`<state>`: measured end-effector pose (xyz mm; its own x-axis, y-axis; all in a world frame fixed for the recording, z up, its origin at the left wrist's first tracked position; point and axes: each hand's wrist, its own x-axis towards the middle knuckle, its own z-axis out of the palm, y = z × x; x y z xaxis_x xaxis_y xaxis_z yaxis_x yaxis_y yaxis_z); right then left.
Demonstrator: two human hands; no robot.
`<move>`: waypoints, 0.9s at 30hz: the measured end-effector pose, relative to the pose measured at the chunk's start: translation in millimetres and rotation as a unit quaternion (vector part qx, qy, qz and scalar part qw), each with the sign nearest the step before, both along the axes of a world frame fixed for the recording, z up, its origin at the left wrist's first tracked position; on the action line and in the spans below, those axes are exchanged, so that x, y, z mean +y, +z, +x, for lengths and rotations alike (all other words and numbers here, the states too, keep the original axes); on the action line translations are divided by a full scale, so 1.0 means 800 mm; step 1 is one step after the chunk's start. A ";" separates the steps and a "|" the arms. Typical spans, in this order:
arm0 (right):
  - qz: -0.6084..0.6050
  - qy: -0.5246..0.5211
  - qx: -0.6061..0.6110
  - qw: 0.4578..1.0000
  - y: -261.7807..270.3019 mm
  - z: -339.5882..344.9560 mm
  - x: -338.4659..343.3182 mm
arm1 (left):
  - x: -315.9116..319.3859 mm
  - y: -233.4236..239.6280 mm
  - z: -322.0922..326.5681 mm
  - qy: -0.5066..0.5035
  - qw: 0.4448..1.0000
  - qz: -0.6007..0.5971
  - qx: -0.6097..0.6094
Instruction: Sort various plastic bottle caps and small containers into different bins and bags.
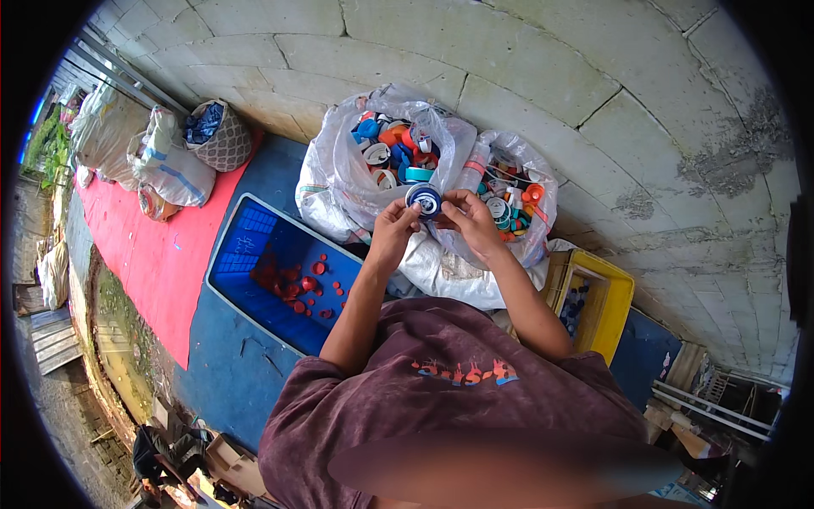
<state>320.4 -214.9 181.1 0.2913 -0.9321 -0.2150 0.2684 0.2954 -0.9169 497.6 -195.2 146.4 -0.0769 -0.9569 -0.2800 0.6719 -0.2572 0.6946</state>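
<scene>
My left hand and my right hand hold a round dark-blue and white plastic lid between them, fingertips on its opposite edges. Just beyond it stands an open clear plastic sack full of mixed plastic caps and lids. A second open sack of mixed caps is to the right, near my right hand. Left of my forearms lies a blue plastic crate with red caps scattered in it. At the right is a yellow crate holding dark-blue caps.
A concrete block wall rises behind the sacks. Filled white sacks and a patterned basket stand on a red mat at far left. A person is at lower left beside cardboard.
</scene>
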 end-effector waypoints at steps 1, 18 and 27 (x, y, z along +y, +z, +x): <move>0.000 0.008 0.002 1.000 -0.003 0.003 -0.006 | 0.000 -0.005 0.007 0.008 1.000 0.000 0.002; -0.401 0.178 0.713 0.547 -0.090 0.187 -0.297 | 0.063 -0.052 0.178 0.197 0.972 0.128 0.012; -0.248 0.114 0.740 0.615 -0.146 0.206 -0.373 | 0.038 -0.046 0.224 0.248 0.961 0.117 -0.032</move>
<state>485.2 -513.3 64.2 0.2542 -0.9611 -0.1078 -0.9647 -0.2441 -0.0990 677.1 -165.1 109.4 0.3970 -0.7815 -0.4813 0.7096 -0.0713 0.7010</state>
